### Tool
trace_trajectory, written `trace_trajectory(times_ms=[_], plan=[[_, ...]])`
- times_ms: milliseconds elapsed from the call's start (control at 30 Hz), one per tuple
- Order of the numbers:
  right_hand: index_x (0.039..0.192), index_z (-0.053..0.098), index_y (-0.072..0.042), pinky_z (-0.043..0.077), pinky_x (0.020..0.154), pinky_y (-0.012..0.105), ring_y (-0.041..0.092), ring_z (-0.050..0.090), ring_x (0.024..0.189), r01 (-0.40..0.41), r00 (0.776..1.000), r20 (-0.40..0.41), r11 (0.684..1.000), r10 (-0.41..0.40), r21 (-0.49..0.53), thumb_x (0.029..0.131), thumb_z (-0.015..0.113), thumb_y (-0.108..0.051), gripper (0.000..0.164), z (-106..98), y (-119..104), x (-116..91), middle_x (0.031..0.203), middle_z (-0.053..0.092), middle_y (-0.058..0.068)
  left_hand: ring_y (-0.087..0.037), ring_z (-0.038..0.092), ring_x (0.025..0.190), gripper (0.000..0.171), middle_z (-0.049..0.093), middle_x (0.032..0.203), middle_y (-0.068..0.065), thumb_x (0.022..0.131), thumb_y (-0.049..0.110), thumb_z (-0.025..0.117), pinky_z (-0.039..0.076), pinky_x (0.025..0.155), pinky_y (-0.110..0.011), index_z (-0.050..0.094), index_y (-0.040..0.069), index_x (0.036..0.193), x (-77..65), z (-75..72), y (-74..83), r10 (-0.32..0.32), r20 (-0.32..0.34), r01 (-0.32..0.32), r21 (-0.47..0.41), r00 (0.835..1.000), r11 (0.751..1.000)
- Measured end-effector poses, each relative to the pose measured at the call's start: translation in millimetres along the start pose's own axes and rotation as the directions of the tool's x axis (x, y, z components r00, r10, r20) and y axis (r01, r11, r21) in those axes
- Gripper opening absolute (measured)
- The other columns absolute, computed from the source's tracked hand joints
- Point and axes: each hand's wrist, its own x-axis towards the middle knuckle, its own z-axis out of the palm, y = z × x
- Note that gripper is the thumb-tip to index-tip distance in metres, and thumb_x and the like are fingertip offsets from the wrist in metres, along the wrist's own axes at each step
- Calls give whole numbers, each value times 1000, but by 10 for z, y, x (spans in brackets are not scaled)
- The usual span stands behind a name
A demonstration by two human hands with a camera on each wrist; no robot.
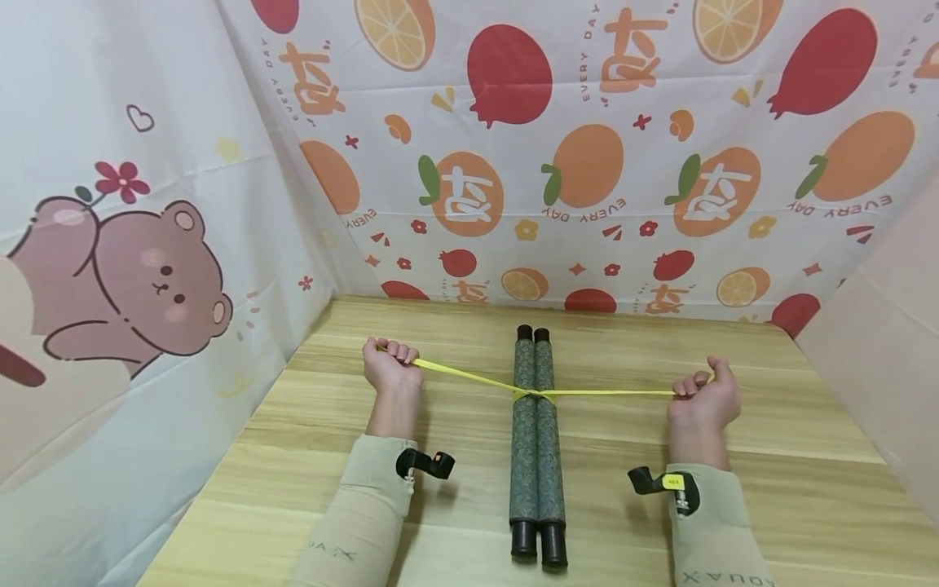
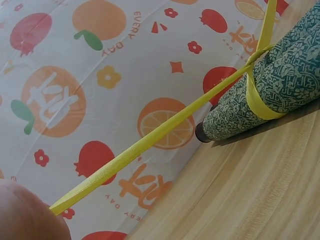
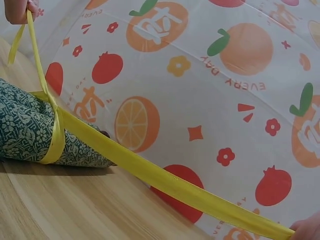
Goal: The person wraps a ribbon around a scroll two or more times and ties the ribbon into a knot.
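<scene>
A hanging scroll (image 1: 524, 469), rolled from both ends into two green patterned rolls with black knobs, lies lengthwise on the table. A yellow ribbon (image 1: 469, 376) circles both rolls and crosses itself on top, as the left wrist view shows at the ribbon's crossing (image 2: 257, 56). To the left of the scroll, my left hand (image 1: 392, 367) grips one end of the ribbon with curled fingers. My right hand (image 1: 707, 403) holds the other end out to the right. Both lengths are stretched nearly straight between the hands and the scroll.
The wood-grain table (image 1: 455, 522) extends on both sides of the scroll. Behind it hangs a white cloth (image 1: 513, 106) printed with fruit, and a bear-printed cloth (image 1: 242, 163) hangs at the left. Black wrist mounts (image 1: 425, 465) project inward from the sleeves.
</scene>
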Motion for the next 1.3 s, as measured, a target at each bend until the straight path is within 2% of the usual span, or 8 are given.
trace_trajectory(times_ms=[333, 433, 567, 700, 867, 1000, 1100, 1300], plan=[[93, 59, -10, 24, 42, 30, 15, 25, 44, -21, 999, -30, 1000, 21, 16, 90, 69, -12, 11, -42, -45, 61, 61, 38, 1, -10, 26, 44, 31, 30, 52, 4, 106, 23, 39, 22, 42, -21, 39, 14, 76, 42, -50, 41, 15, -14, -15, 7, 1000, 1000], [91, 59, -9, 27, 42, 31, 16, 28, 44, -40, 998, -42, 999, 41, 16, 90, 69, -11, 10, -50, -90, 87, 60, 39, 2, -11, 26, 44, 31, 30, 52, 3, 106, 22, 39, 23, 41, -22, 40, 14, 76, 51, -76, 31, -4, -19, 5, 17, 1000, 1000], [88, 60, -7, 35, 43, 32, 18, 36, 44, -61, 998, 21, 998, 61, 2, 91, 67, -12, 9, -53, -176, 126, 59, 45, 4, -11, 28, 45, 30, 34, 53, 3, 106, 25, 38, 25, 42, -22, 42, 14, 78, 56, -81, 20, -25, 11, 25, 23, 1000, 999], [86, 62, -4, 41, 46, 34, 20, 43, 47, -49, 993, 102, 998, 53, -38, 92, 66, -11, 10, -44, -237, 143, 59, 51, 7, -12, 31, 48, 31, 39, 54, 2, 107, 31, 36, 28, 46, -21, 45, 14, 82, 63, -59, 36, -15, 53, 13, 38, 999, 999], [89, 66, 0, 50, 51, 36, 22, 53, 56, 18, 993, 119, 997, -10, -73, 90, 70, -13, 14, -53, -289, 162, 65, 58, 10, -15, 38, 57, 30, 44, 63, 0, 108, 34, 33, 33, 55, -24, 49, 14, 92, 84, -39, 103, -25, 91, 21, 42, 996, 999], [96, 68, 0, 55, 59, 35, 22, 58, 70, 87, 994, 74, 991, -80, -99, 90, 72, -20, 21, -116, -340, 184, 81, 62, 9, -17, 45, 71, 26, 50, 78, -3, 107, 33, 36, 41, 65, -26, 52, 13, 109, 105, -44, 178, -17, 98, 12, 48, 995, 999], [100, 67, -4, 56, 64, 33, 20, 59, 79, 133, 991, 50, 977, -126, -169, 92, 70, -25, 23, -165, -351, 208, 95, 59, 6, -19, 50, 78, 21, 54, 85, -6, 105, 26, 42, 45, 70, -29, 51, 8, 113, 137, -52, 242, 6, 90, -11, 48, 996, 999], [99, 66, -11, 52, 65, 26, 14, 57, 86, 208, 976, 4, 931, -217, -298, 92, 69, -28, 18, -214, -341, 246, 102, 58, 2, -21, 61, 95, 26, 63, 102, -11, 102, 21, 47, 52, 82, -31, 55, 0, 115, 219, -65, 425, 124, 6, -123, 161, 992, 979]])
